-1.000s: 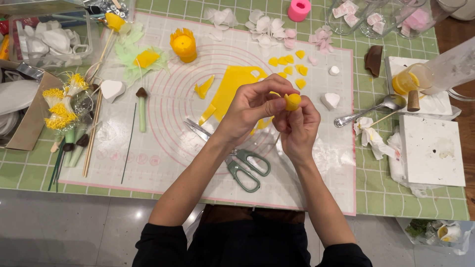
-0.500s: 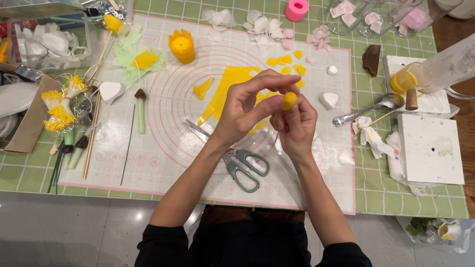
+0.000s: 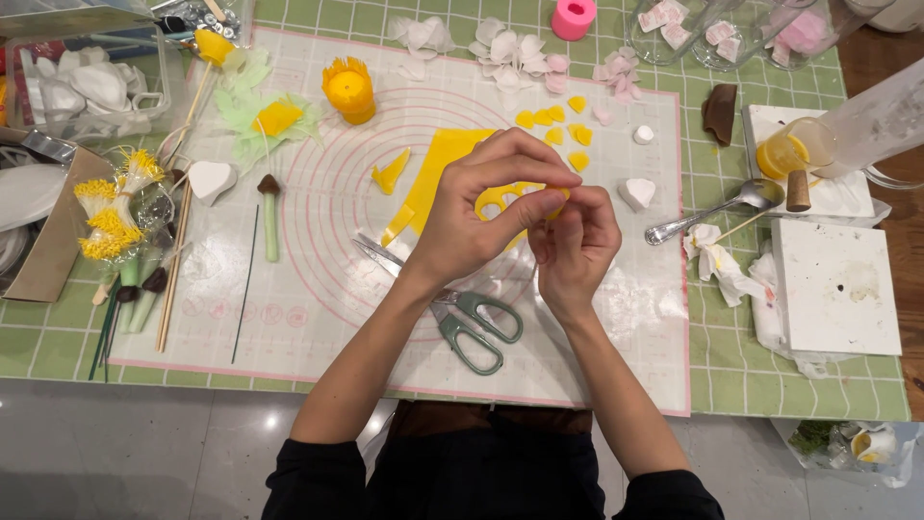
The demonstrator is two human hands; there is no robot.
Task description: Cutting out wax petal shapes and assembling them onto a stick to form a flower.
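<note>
Green-handled scissors (image 3: 472,325) lie on the translucent mat (image 3: 318,289), a metal spoon (image 3: 707,214) and pink mould (image 3: 574,17) nearby.

My left hand (image 3: 481,217) moved across in front of my right hand (image 3: 576,252), and its thumb and forefinger closed over the yellow piece (image 3: 556,199). A second before, that piece stood clear above my right fingertips as a rounded lump; it became mostly hidden, with only a sliver visible between the fingers. My right hand's fingers folded inward behind the left thumb. Both hands shifted slightly upward over the mat (image 3: 318,241).
</note>
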